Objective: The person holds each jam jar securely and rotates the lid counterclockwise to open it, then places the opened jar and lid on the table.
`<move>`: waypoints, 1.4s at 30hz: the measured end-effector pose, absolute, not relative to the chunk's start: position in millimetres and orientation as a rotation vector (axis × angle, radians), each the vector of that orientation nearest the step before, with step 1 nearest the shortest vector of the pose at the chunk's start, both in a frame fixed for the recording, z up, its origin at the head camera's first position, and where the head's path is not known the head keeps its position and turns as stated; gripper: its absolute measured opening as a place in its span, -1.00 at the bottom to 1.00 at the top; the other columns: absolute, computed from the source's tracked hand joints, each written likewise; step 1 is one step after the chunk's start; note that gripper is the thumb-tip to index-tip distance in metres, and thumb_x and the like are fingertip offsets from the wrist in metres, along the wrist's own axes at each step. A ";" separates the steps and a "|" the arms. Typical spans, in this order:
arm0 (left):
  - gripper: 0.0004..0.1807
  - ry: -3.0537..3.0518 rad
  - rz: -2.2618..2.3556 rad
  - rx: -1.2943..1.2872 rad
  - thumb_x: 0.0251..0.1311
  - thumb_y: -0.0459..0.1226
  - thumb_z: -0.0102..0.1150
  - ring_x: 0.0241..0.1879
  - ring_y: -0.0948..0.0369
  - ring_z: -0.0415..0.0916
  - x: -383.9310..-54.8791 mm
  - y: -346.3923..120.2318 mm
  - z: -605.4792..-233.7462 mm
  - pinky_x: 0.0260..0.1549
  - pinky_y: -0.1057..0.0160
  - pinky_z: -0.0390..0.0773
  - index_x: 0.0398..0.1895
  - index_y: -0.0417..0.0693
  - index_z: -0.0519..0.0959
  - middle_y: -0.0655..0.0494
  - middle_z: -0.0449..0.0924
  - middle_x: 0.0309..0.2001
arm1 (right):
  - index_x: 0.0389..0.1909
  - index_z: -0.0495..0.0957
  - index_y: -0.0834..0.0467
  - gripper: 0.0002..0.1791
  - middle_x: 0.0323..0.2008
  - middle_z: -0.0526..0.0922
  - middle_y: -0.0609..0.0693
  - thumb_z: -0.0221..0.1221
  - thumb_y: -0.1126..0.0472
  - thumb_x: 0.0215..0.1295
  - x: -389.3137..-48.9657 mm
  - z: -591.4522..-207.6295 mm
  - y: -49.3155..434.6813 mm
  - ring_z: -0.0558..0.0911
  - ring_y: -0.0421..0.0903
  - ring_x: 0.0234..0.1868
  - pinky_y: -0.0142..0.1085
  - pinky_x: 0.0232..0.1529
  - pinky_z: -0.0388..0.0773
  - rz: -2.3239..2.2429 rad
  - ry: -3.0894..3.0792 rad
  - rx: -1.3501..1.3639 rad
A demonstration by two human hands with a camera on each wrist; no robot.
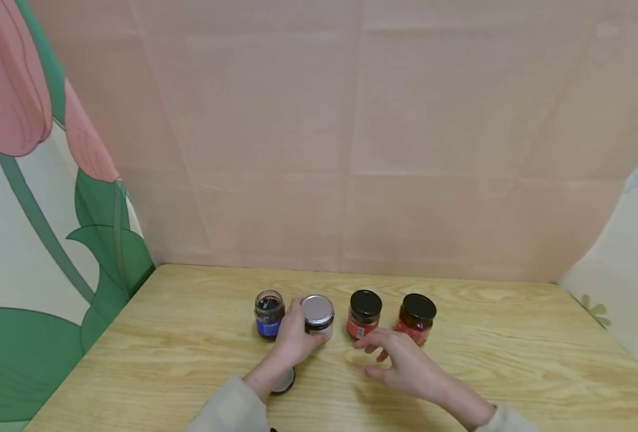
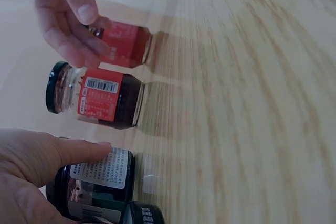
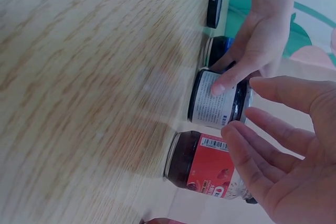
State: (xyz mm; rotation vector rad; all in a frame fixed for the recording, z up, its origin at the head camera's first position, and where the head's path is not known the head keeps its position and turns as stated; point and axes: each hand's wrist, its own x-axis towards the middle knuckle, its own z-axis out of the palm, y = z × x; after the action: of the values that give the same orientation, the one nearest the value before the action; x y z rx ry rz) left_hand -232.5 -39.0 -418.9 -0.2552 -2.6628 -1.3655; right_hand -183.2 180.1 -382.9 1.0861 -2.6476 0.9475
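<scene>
My left hand [image 1: 293, 337] grips a jar with a silver lid [image 1: 318, 309], thumb on its near side and fingers round its left. The jar stands upright on the table, its white printed label [image 3: 210, 98] facing the right wrist view. My right hand [image 1: 405, 364] hovers with fingers loosely bent and holds nothing. It is nearest to a black-lidded jar with a red label [image 1: 364, 307]. Left of my left hand stands a lidless jar with a blue label [image 1: 268, 324] and dark contents. A loose black-rimmed lid [image 1: 284, 382] lies on the table, partly behind my left forearm.
Another black-lidded red jar [image 1: 418, 308] stands at the right end of the row, its lower part overlapped by my right hand in the head view. The wooden table [image 1: 513, 348] meets a pink cloth backdrop [image 1: 351, 150] at its far edge.
</scene>
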 end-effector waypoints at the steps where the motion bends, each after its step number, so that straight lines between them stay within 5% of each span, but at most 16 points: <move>1: -0.09 -2.667 -1.364 -0.258 -0.13 -0.32 0.51 0.11 -0.20 0.42 -232.5 -38.8 -419.2 0.08 -0.15 0.43 0.26 -0.41 0.18 -0.33 0.45 0.07 | -0.14 0.61 0.25 -0.68 -0.18 0.69 0.06 0.37 0.27 0.06 -183.3 -383.1 180.6 0.65 -0.04 -0.23 -0.41 -0.34 0.60 0.945 -2.649 1.084; 17: -0.22 -2.650 -1.372 -0.332 -0.29 -0.36 0.56 0.02 -0.14 0.49 -216.3 -42.9 -416.8 0.08 -0.14 0.43 0.08 -0.31 0.35 -0.20 0.55 -0.05 | -0.17 0.63 0.18 -0.73 -0.21 0.72 0.02 0.36 0.26 0.07 -182.1 -385.7 176.4 0.66 -0.10 -0.24 -0.44 -0.36 0.57 0.969 -2.608 1.045; 29: -0.18 -2.663 -1.378 -0.355 -0.36 -0.17 0.61 -0.04 0.04 0.49 -206.5 -46.4 -405.2 0.02 -0.03 0.47 0.08 -0.24 0.47 -0.02 0.57 -0.08 | -0.23 0.63 0.18 -0.84 -0.28 0.71 0.00 0.28 0.37 0.15 -183.5 -383.0 170.2 0.60 -0.28 -0.32 -0.43 -0.43 0.57 1.055 -2.433 0.959; 36: -0.18 -2.617 -1.428 -0.320 -0.47 -0.14 0.65 -0.08 0.12 0.48 -199.0 -47.8 -396.5 -0.04 0.03 0.50 0.04 -0.17 0.55 0.05 0.59 -0.12 | -0.11 0.62 0.16 -0.75 -0.24 0.71 -0.03 0.26 0.14 0.26 -183.7 -376.9 165.0 0.60 -0.33 -0.29 -0.41 -0.36 0.59 1.189 -2.520 0.817; 42: -0.17 -2.628 -1.477 -0.368 -0.46 -0.11 0.66 -0.09 0.15 0.48 -190.9 -50.5 -388.8 -0.10 0.11 0.55 0.04 -0.14 0.56 0.04 0.57 -0.10 | 0.03 0.57 0.24 -0.61 -0.12 0.69 0.09 0.18 0.06 0.32 -184.9 -368.4 163.1 0.63 -0.17 -0.24 -0.35 -0.31 0.61 1.594 -2.634 0.645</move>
State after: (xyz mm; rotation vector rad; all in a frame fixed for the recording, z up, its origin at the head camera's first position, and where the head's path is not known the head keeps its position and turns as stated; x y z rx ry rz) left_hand -190.9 -50.5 -388.8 -0.3680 -2.6283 -1.4771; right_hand -184.9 163.1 -368.4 0.6450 -2.6343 1.5937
